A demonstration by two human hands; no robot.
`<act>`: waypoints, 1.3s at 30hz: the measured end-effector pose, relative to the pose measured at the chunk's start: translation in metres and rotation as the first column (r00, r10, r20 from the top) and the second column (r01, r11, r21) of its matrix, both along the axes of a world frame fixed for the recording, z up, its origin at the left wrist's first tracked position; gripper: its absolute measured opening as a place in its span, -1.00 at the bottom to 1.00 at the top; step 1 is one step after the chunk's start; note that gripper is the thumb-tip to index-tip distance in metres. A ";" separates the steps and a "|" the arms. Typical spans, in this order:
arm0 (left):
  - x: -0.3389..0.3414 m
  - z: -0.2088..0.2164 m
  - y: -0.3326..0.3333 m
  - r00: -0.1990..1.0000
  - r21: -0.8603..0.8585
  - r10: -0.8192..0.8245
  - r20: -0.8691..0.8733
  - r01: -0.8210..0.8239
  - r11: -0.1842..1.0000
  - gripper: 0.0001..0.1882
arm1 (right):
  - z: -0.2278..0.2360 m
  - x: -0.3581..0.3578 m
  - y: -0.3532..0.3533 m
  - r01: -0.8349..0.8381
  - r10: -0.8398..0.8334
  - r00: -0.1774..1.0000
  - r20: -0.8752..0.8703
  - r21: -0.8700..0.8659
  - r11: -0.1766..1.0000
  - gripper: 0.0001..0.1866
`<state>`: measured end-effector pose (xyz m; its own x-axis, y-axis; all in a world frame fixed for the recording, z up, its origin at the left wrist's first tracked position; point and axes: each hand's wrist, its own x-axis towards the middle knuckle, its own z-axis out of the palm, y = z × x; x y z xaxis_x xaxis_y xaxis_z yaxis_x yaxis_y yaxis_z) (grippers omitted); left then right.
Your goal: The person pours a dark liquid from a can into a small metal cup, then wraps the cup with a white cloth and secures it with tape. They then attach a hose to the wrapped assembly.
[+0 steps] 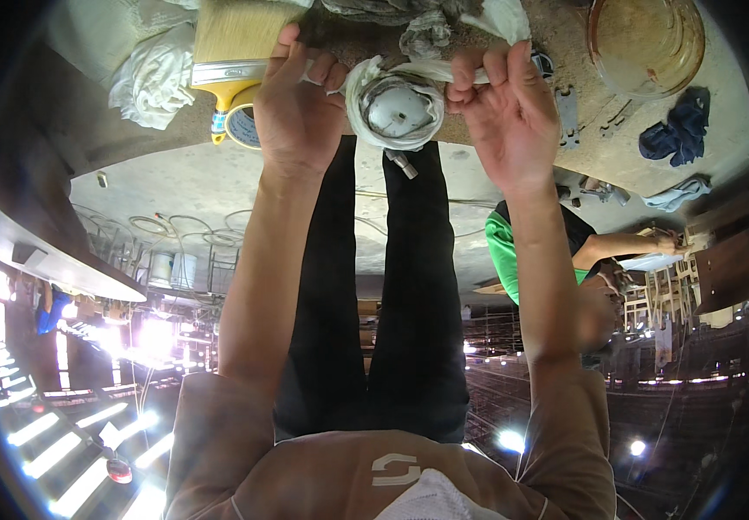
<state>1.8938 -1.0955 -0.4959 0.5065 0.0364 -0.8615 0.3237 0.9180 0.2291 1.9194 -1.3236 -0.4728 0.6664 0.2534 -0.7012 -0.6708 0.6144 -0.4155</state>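
Observation:
A pale cloth is wrapped around a rounded, whitish-grey object with a small dark spot on its face. A metal fitting sticks out below it. On the left side, the fingers of my left hand are closed on one end of the cloth. My right hand pinches the other end, its palm turned up. Between the two hands the cloth runs across the top of the object. What the object is, I cannot make out.
Beside my left hand lie a wide yellow-handled paintbrush, a tape roll and a crumpled white cloth. Rightward are a slotted metal plate, a stained round tub and a dark blue cloth. A person in green and black works beyond.

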 end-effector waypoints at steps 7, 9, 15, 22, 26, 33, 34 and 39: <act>-0.001 -0.004 0.004 0.992 0.067 -0.051 0.113 0.044 0.997 -0.74 | -0.008 0.007 -0.001 0.052 -0.052 0.998 -0.043 -0.006 0.999 -0.59; -0.002 -0.007 0.005 0.990 0.064 -0.050 0.135 0.041 0.997 -0.74 | -0.011 0.006 0.000 0.096 -0.097 0.993 -0.065 -0.013 0.995 -0.59; 0.000 -0.001 -0.002 0.995 0.176 -0.059 0.078 0.044 0.983 -0.72 | -0.011 0.000 0.002 0.139 -0.140 0.990 -0.031 -0.016 0.990 -0.61; 0.006 0.030 0.016 0.729 0.683 -0.666 -0.160 0.569 0.459 -0.63 | -0.008 -0.003 -0.003 0.036 -0.036 0.999 -0.004 -0.045 0.998 -0.64; 0.012 0.024 0.036 0.294 0.589 -0.943 -0.156 0.794 0.150 -0.64 | -0.009 -0.002 0.001 0.054 -0.054 0.998 -0.010 -0.023 0.998 -0.64; 0.031 0.007 0.055 0.029 0.639 -0.954 -0.298 0.748 -0.177 -0.71 | 0.001 0.002 0.003 -0.025 0.017 0.997 -0.069 -0.114 0.993 -0.55; 0.031 0.007 0.054 0.067 0.663 -0.966 -0.249 0.739 -0.120 -0.74 | 0.003 0.002 0.004 -0.028 0.019 0.996 -0.082 -0.108 0.994 -0.54; 0.019 0.012 0.037 0.083 0.702 -0.978 -0.190 0.708 -0.076 -0.79 | 0.001 0.006 0.010 0.000 -0.019 0.985 -0.170 -0.111 0.994 -0.52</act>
